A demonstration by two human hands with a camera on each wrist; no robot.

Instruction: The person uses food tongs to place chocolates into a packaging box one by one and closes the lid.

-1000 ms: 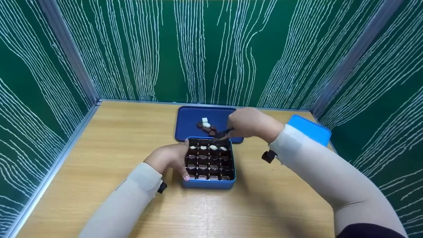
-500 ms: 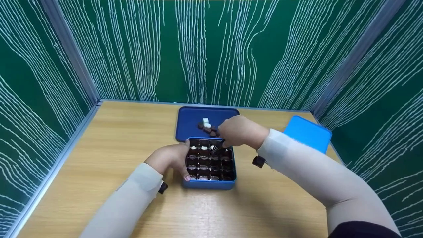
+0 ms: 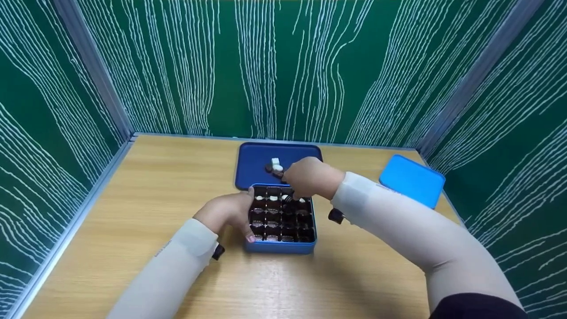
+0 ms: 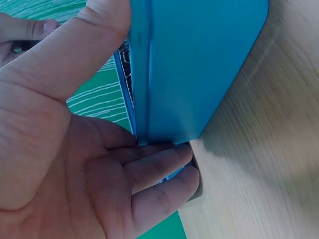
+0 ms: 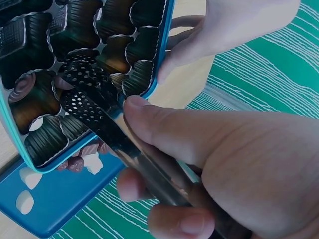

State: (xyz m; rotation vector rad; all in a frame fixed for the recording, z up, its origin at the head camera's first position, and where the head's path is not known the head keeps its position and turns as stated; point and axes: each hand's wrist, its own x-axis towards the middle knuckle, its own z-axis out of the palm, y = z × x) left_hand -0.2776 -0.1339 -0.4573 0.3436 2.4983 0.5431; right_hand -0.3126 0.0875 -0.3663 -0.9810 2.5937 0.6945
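My left hand (image 3: pixel 228 210) grips the left side of a blue tin (image 3: pixel 280 248), thumb at the near corner and fingers around the far one. Inside the tin is a dark brown divided insert (image 3: pixel 273 217). Several pale chocolates (image 3: pixel 273 198) sit in its second row from the back. My right hand (image 3: pixel 312 177) holds dark metal tongs (image 5: pixel 117 134) between thumb and fingers. Their perforated heads reach down into a compartment right of the middle, with a sliver of something brownish between them. A swirled brown chocolate (image 5: pixel 22 87) lies in a nearby compartment.
Behind the tin lies a dark blue tray (image 3: pixel 252 164) with a small pile of white and brown chocolates (image 3: pixel 277 168), partly hidden by my right hand. A bright blue lid (image 3: pixel 412 179) lies at the back right of the wooden table (image 3: pixel 177 168). Green walls stand around it.
My right hand has moved left and a little nearer, bringing the tongs from the tin's back edge down into the compartments. My left hand stays on the tin.
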